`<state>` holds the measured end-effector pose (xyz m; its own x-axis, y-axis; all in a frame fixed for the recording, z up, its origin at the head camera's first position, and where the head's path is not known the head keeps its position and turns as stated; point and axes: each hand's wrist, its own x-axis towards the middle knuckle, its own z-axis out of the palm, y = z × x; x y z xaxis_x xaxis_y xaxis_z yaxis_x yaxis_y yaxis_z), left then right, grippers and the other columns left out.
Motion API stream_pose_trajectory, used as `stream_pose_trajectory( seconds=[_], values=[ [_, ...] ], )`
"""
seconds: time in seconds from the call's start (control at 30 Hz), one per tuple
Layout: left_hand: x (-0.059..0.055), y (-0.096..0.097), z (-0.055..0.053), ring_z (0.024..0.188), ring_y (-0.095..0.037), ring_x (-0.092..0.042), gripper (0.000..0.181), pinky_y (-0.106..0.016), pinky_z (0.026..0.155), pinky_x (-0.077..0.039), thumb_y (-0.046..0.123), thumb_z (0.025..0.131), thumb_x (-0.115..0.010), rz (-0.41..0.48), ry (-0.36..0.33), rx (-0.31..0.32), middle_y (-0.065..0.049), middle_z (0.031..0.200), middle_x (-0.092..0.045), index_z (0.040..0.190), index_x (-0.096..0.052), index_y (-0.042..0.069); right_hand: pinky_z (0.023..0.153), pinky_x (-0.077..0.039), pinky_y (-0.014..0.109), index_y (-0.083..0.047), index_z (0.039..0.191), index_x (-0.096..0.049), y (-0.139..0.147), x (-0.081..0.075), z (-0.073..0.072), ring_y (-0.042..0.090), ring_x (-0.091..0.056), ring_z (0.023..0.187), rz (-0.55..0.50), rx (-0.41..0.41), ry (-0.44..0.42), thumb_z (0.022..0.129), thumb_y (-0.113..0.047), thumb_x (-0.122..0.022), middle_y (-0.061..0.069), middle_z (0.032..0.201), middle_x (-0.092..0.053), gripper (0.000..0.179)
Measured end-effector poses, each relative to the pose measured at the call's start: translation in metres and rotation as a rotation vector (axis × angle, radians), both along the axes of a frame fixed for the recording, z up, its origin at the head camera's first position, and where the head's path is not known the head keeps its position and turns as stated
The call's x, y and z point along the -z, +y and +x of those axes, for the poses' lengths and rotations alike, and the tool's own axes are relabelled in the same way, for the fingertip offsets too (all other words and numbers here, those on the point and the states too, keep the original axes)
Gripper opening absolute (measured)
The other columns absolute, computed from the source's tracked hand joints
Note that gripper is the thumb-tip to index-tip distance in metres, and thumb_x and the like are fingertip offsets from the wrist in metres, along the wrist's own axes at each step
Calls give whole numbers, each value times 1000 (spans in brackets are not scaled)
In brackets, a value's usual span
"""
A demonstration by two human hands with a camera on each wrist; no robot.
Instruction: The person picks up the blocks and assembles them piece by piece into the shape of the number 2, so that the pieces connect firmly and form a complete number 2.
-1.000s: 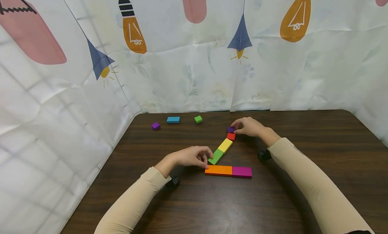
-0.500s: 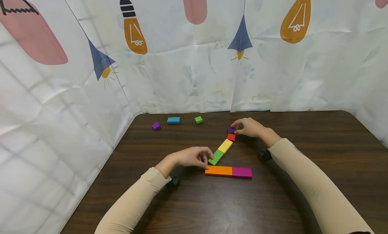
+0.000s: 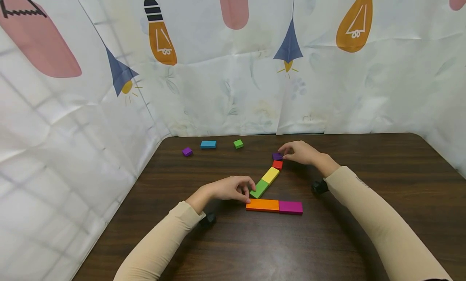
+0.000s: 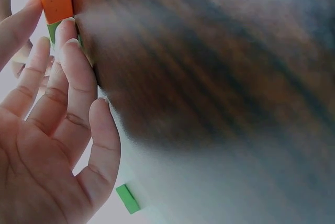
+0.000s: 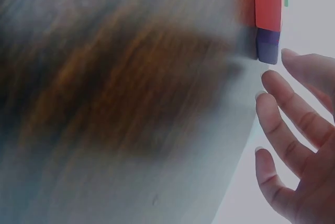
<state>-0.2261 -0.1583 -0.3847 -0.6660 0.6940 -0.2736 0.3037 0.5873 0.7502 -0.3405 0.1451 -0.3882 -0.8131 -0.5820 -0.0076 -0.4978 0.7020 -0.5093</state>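
In the head view, an orange block lies end to end with a magenta block. A slanted line of a green block, a yellow block, a red block and a dark purple block rises behind them. My left hand rests its thumb at the orange block's left end, its other fingertips by the green block. My right hand is at the dark purple block's right side. The right wrist view shows the right fingers loosely spread, a small gap between them and that block.
Toward the back left of the dark wooden table lie a small purple block, a blue block and a small green block. A patterned white curtain hangs behind the table and along its left side.
My right hand has shifted slightly to the right, off the dark purple block. The left hand and the blocks have stayed in place.
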Motion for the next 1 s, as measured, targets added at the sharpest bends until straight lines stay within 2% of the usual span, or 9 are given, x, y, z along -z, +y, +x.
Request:
stream_pose_trajectory(
  seconds=[0.17, 0.4, 0.57, 0.8, 1.0],
  values=[
    [0, 0, 0, 76, -12, -57, 30, -24, 75, -47, 11, 96, -73, 6, 6, 1, 1, 89, -65, 122, -60, 7, 84, -52, 45, -2, 131, -67, 2, -3, 1, 23, -63, 90, -11, 11, -3, 100, -12, -67, 10, 108, -72, 32],
    [3, 0, 0, 76, -13, -58, 29, -24, 75, -48, 9, 97, -73, 27, 2, 13, 0, 89, -65, 122, -60, 6, 83, -54, 45, 1, 130, -66, 8, -6, 5, 25, -66, 92, -39, -18, 19, 101, -9, -65, 10, 105, -73, 31],
    [3, 0, 1, 76, -12, -58, 29, -25, 75, -48, 9, 97, -73, 28, 13, 17, 0, 90, -66, 123, -60, 6, 86, -54, 47, 0, 129, -68, 11, -6, 10, 25, -67, 94, -44, -21, 35, 101, -10, -65, 9, 106, -73, 30],
    [3, -2, 1, 78, -13, -60, 29, -25, 76, -49, 11, 97, -73, 32, 22, 19, 1, 92, -66, 123, -61, 7, 88, -54, 46, -2, 129, -68, 15, -10, 27, 23, -63, 93, -58, -18, 27, 101, -11, -66, 7, 106, -72, 30],
    [-2, -7, -1, 81, -16, -63, 24, -27, 78, -52, 9, 98, -71, 77, 54, -11, 0, 92, -67, 120, -63, 5, 85, -53, 44, -3, 128, -69, 14, -13, 44, 23, -64, 93, -120, -46, 35, 101, -11, -66, 7, 107, -71, 29]
  ],
)
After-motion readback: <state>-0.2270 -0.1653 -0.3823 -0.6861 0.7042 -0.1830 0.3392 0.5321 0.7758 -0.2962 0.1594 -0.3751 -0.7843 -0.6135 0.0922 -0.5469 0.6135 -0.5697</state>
